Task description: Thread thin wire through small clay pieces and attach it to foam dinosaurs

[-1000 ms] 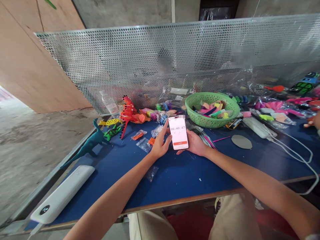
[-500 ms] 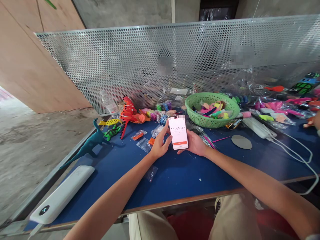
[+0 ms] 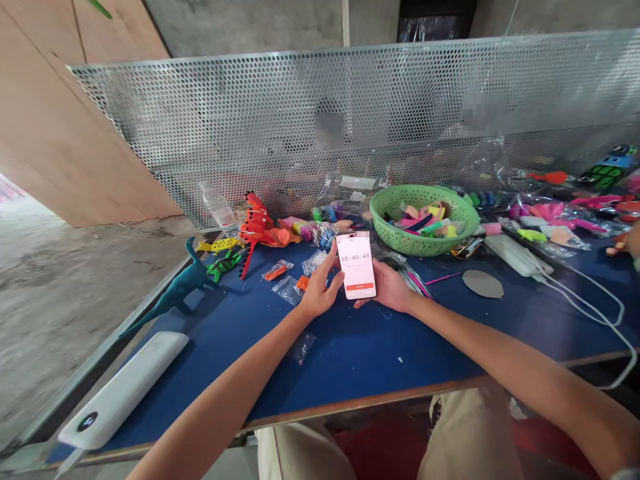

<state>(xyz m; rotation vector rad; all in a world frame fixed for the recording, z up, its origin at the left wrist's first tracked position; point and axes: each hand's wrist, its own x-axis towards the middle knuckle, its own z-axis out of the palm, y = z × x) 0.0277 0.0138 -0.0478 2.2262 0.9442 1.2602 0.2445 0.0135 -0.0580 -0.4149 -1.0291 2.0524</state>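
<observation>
A smartphone (image 3: 357, 267) with a bright screen is held upright above the blue table (image 3: 345, 363), showing a timer at 00:40:48. My left hand (image 3: 323, 287) grips its left edge, the thumb along the side. My right hand (image 3: 393, 287) is closed on the right edge, with some fingers hidden behind the phone. Small clear bags with orange pieces (image 3: 279, 271) lie just left of my left hand. Beyond my right hand stands a green basket (image 3: 385, 235) holding colourful soft pieces and bags.
A teal long-necked dinosaur (image 3: 185, 283), a red dinosaur (image 3: 257, 223) and a white power bank (image 3: 135, 387) are on the left. Further right lie a grey oval piece (image 3: 483, 284) and another power bank (image 3: 517, 255) with cables. A perforated metal panel (image 3: 280, 113) stands behind. Another person's hand (image 3: 623, 245) shows at far right.
The timer on the phone has gone from 00:40:47 to 00:40:48. Both my hands stay in place on the phone.
</observation>
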